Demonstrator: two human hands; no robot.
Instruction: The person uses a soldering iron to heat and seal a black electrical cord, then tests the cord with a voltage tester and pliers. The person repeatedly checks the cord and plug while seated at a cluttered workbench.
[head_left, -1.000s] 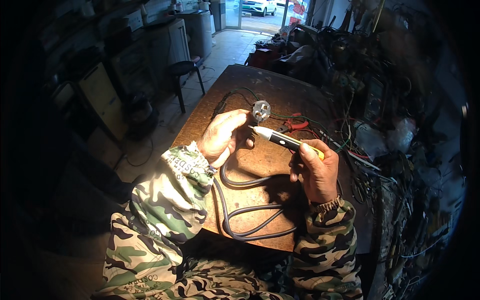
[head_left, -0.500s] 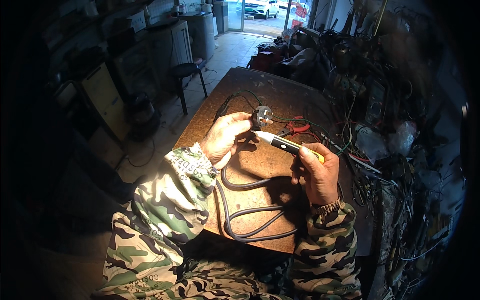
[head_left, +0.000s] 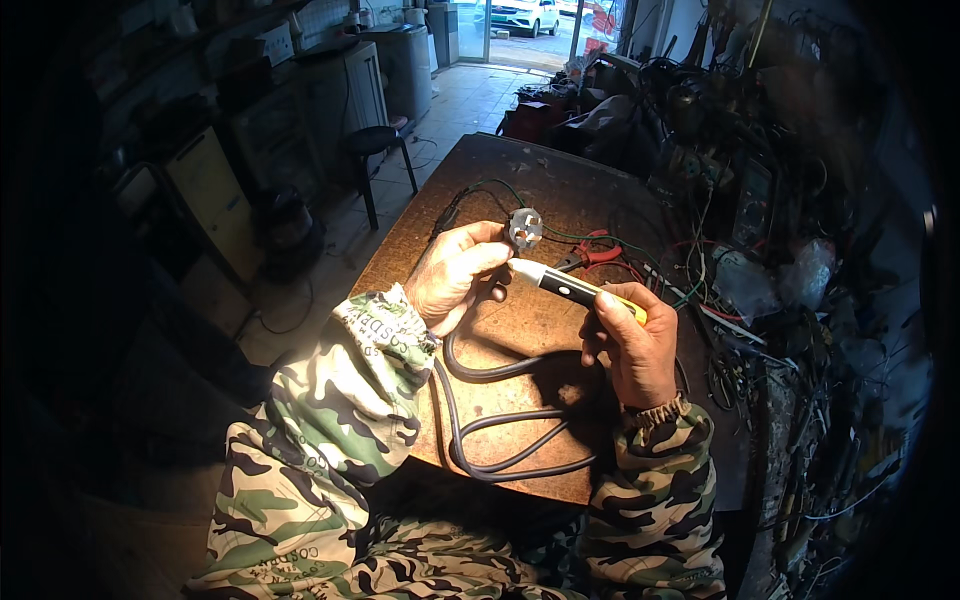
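Over the middle of the worn brown wooden desk (head_left: 550,180), the left hand (head_left: 450,280) has its grip pinched closed on the base of a round grey plastic plug with metal prongs (head_left: 525,230). The right hand (head_left: 640,345) wraps its grip around a white-tipped, black-and-yellow pen-shaped tester (head_left: 572,288). Probing just below the plug looks like the step in hand; whether the tip touches, I cannot tell. Next, the move seems to call for a still plug and small, careful tip shifts.
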